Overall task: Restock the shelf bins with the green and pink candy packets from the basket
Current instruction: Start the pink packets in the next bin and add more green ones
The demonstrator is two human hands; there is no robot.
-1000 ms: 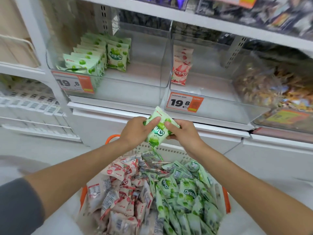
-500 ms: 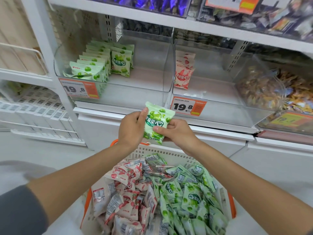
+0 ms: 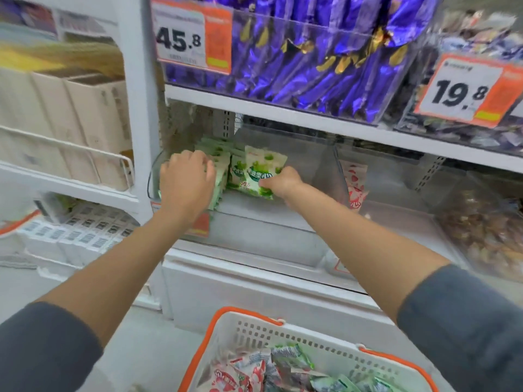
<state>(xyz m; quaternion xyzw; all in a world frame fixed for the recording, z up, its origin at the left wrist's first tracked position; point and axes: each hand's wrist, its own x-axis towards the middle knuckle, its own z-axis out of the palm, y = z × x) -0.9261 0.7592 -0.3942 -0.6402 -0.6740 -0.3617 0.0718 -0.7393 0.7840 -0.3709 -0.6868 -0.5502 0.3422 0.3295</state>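
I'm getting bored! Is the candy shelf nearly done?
Not yet. Done: a row of green candy packets stands in the left clear plastic bin, a few pink packets in the right bin. In hand: the right hand pinches another green packet into that row, the left hand holding it. Left: the white, orange-rimmed basket holds more of both.

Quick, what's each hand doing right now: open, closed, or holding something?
Left hand: closed, fingers curled over the stacked green packets.
Right hand: closed, pinching a single green packet.

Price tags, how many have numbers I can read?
2: the 45.8 tag top left, the 19.8 tag top right. Lower tags are partly hidden.
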